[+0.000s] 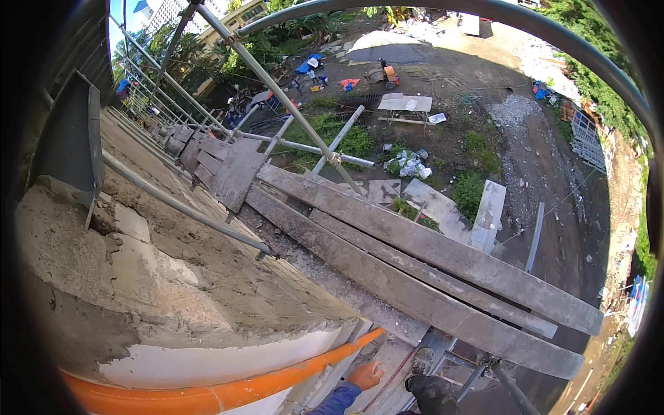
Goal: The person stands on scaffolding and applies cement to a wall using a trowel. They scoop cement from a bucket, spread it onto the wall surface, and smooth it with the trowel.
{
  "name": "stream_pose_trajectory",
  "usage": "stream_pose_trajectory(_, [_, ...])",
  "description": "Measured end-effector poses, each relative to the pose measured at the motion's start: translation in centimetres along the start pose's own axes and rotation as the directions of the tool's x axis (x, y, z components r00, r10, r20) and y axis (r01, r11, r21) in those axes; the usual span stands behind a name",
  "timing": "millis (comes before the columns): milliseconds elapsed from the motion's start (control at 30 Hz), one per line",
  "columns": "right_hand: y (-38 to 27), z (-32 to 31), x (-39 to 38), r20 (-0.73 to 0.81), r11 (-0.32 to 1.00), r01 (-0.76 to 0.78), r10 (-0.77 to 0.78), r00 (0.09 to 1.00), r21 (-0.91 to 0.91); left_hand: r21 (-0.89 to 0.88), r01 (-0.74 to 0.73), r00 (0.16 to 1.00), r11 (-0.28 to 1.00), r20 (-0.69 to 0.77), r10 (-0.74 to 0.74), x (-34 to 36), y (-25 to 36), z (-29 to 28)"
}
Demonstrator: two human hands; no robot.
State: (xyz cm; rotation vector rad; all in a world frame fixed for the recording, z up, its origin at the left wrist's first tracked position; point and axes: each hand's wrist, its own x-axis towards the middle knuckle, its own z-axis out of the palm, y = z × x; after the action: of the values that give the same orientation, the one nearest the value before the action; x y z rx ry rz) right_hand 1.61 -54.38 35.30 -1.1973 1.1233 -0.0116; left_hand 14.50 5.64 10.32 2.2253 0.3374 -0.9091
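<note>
My left hand [366, 375], in a blue sleeve [340, 400], is low in the picture, beside the end of an orange pipe [290, 374]. Its fingers are loosely curled, and I see nothing in them. A narrow grey ledge or board is beneath it, with a thin red line [389, 384] running close by. To the right of the hand, my dark trouser leg [434, 394] and dusty shoe [423, 360] stand on the scaffold. My right hand is out of the picture.
Long, worn scaffold planks [429, 238] run away to the upper left, with gaps between them. Metal tubes [263, 86] cross above and beside them. A rough plastered wall [159, 277] borders the left. Far below lie a yard, an orange mixer [391, 75] and gravel [515, 114].
</note>
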Motion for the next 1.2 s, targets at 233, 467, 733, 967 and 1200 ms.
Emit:
stream_pose_trajectory(233, [-0.4,11.9,-1.0,-0.02,0.997,-0.059,0.058,0.998,-0.044,-0.12,0.227,0.966,0.966,-0.098,-0.24,-3.2,-2.2,-5.3])
stream_pose_trajectory(467, [-2.0,22.6,-0.5,0.111,0.976,-0.048,0.073,0.991,-0.214,-0.256,0.449,0.792,0.856,-0.331,-0.514,-8.7,-15.3,-5.7])
stream_pose_trajectory(733, [-5.5,33.8,0.9,0.237,0.944,0.078,0.0,0.972,-0.322,0.069,0.358,0.899,0.931,-0.294,-0.324,-4.3,-9.8,-14.3])
stream_pose_trajectory(967, [-16.5,52.2,0.1,0.446,0.743,0.553,-0.378,0.811,-0.376,-0.244,0.267,0.842,0.932,-0.412,-0.349,9.0,-1.8,-28.7])
stream_pose_trajectory(1200, [-42.7,85.0,-6.2,0.626,-0.424,0.851,-0.765,-0.153,-0.31,-0.287,0.22,0.876,0.932,-0.362,-0.319,16.0,-0.1,-41.4])
